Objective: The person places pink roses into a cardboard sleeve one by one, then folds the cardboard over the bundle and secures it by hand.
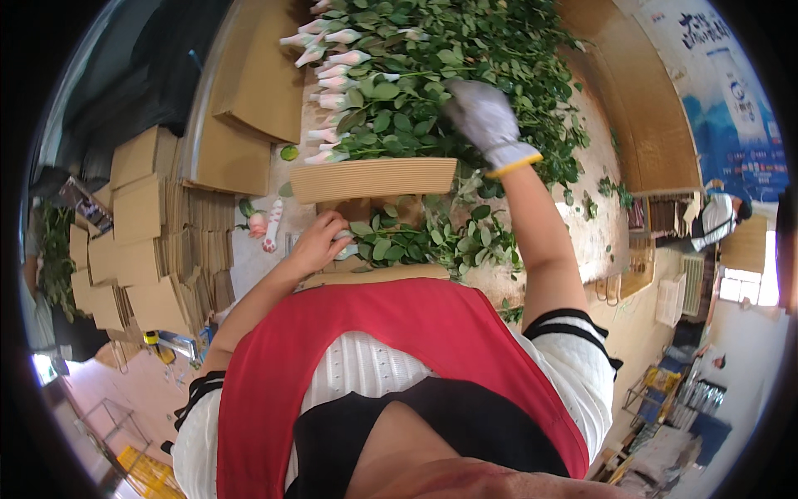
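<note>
My left hand (321, 242), bare, has curled fingers at the white-sleeved heads of rose stems (393, 240) lying in a corrugated cardboard wrap (374, 181). Whether it grips a head cannot be told. Farther off, my right hand (485, 118) wears a grey-white glove with a yellow cuff and reaches into a large pile of leafy rose stems (411, 81). Blur and leaves hide its fingertips. White sleeved buds (333, 81) line the pile's left side. Left of the wrap lie a loose pink rose (257, 224) and a patterned white sleeve (272, 226).
Cardboard sheets (249, 93) stand left of the pile, with stacks of folded cardboard (140, 237) nearer me. A cardboard wall (654, 112) borders the right. Loose leaves (614, 190) lie on the table (592, 243). Another person (717, 218) is at far right.
</note>
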`<state>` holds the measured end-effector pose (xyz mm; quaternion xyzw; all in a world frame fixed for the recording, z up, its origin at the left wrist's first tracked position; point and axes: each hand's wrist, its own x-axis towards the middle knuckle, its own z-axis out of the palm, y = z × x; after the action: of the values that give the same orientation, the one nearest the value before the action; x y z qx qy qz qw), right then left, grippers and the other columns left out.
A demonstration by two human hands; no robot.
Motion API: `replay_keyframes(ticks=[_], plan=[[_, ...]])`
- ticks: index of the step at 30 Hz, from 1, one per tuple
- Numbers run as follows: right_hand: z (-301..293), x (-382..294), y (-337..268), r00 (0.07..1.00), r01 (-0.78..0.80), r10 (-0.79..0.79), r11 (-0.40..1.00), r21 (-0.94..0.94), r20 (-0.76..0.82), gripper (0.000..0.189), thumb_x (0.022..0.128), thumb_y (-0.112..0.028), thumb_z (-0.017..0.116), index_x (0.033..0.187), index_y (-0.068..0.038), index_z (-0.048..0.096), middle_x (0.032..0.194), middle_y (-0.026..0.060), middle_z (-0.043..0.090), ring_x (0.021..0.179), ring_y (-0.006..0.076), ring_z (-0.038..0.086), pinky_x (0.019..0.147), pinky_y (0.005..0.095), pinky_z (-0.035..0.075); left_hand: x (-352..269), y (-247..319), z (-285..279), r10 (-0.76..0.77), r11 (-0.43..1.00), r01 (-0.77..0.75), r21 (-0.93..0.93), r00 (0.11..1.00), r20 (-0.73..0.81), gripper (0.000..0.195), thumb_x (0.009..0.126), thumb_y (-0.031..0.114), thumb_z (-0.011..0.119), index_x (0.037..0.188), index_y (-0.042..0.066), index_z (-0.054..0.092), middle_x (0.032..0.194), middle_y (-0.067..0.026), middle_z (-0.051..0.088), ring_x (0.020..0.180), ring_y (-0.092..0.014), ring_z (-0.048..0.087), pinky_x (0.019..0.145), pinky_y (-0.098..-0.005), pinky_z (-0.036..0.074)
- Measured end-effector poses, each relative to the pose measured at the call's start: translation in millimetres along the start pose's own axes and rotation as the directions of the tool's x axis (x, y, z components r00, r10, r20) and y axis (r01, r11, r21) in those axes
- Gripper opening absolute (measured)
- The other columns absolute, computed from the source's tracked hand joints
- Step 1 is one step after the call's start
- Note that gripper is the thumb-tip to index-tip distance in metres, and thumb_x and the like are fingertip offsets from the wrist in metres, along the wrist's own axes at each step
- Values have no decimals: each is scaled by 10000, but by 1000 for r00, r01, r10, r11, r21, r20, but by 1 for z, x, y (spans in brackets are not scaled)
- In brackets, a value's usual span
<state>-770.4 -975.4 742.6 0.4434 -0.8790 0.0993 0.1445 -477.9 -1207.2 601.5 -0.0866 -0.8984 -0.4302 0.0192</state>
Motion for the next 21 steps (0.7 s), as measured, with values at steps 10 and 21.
replay_keyframes(ticks=[10,21], plan=[[-18,41,6,985,-165,161,984,-61,-66,229,838,-135,567,1015,-122,712,874,180,688,826,362,673,740,449,551,11,-7,16,92,969,-80,232,995,-41,221,792,152,640,959,9,623,1021,-145,593,973,-363,562,839,-440,471],[78,3,19,958,-239,256,962,-133,129,282,829,-114,562,1101,-125,635,1028,156,671,984,360,644,1042,585,361,-8,18,-25,16,1000,-23,17,950,312,484,714,218,779,1104,-7,604,1199,-160,544,1081,-356,517,931,-406,448]])
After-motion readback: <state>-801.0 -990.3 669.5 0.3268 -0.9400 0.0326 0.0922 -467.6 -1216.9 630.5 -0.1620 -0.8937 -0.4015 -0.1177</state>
